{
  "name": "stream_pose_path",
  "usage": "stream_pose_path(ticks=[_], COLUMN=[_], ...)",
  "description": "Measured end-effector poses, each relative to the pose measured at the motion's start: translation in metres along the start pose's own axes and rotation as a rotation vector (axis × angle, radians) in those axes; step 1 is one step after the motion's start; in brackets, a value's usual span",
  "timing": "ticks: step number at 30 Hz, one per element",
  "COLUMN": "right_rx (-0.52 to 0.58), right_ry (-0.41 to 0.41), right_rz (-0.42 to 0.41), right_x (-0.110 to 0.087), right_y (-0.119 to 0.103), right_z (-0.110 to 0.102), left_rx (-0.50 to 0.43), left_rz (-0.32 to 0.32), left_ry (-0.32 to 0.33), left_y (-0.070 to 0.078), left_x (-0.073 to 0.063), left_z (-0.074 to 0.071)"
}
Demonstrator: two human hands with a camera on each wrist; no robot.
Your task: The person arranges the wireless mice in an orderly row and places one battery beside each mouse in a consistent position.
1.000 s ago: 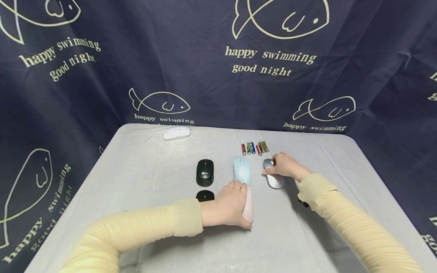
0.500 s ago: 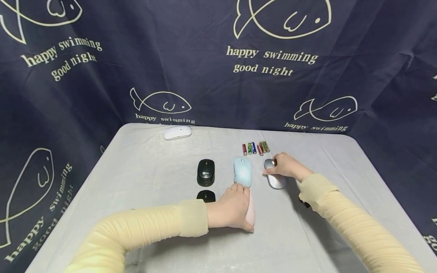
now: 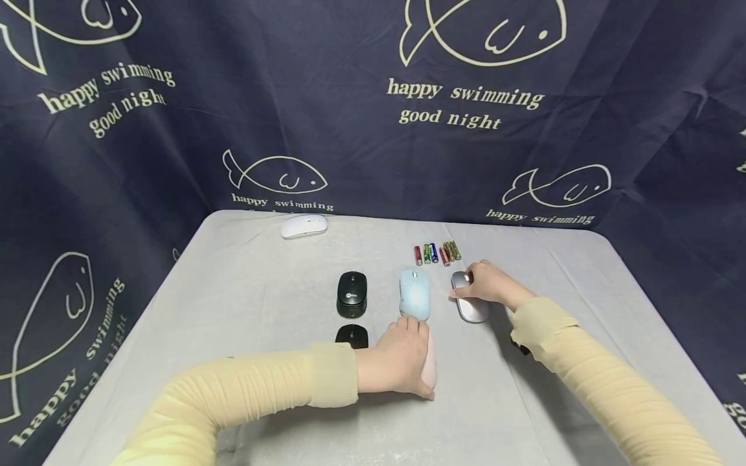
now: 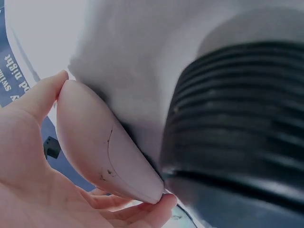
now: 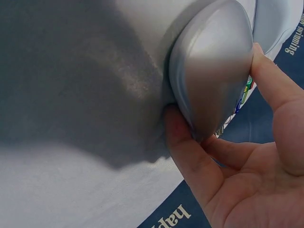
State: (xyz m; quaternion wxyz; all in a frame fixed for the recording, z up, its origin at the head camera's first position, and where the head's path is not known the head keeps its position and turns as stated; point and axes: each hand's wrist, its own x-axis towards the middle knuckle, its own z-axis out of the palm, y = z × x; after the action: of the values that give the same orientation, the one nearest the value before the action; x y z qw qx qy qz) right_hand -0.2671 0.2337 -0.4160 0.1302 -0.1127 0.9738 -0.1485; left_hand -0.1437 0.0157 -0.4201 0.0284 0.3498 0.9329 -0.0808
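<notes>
My left hand [image 3: 401, 357] grips a pale pink computer mouse [image 3: 429, 367] on the table, just below a light blue mouse [image 3: 414, 294]. In the left wrist view the thumb is at one end of the pink mouse [image 4: 102, 137] and the fingertips are at the other. My right hand [image 3: 488, 283] holds a silver-grey mouse [image 3: 471, 310] to the right of the blue one. From the right wrist, thumb and fingers show on opposite sides of the silver mouse [image 5: 213, 71]. The left hand covers much of the pink mouse in the head view.
Two black mice stand left of centre: one with a logo [image 3: 352, 293], and a second black mouse [image 3: 352, 334] partly behind the left forearm. A white mouse [image 3: 304, 226] lies at the back left edge. Several batteries [image 3: 434, 253] are lined up behind the blue mouse.
My left hand and the pink mouse have shifted slightly right and toward the near edge, a little away from the blue mouse. The right hand keeps its hold on the silver mouse.
</notes>
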Motion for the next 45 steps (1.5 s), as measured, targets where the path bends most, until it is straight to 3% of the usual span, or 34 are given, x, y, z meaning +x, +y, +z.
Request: stream_pose_path(ticks=[14, 21, 35, 45], right_rx=[0.013, 0.012, 0.001, 0.007], right_ry=[-0.006, -0.011, 0.000, -0.001], right_rz=[-0.006, 0.000, -0.008, -0.008], right_x=[0.001, 0.002, 0.001, 0.001], right_y=[-0.001, 0.000, 0.000, 0.001], right_z=[-0.002, -0.003, -0.002, 0.000], left_rx=[0.034, 0.007, -0.117, -0.155], left_rz=[-0.027, -0.028, 0.043, 0.084], left_ry=[-0.023, -0.039, -0.087, -0.106], left_y=[0.003, 0.000, -0.015, -0.025], left_x=[0.000, 0.000, -0.002, -0.005], left_z=[0.000, -0.002, -0.011, -0.029])
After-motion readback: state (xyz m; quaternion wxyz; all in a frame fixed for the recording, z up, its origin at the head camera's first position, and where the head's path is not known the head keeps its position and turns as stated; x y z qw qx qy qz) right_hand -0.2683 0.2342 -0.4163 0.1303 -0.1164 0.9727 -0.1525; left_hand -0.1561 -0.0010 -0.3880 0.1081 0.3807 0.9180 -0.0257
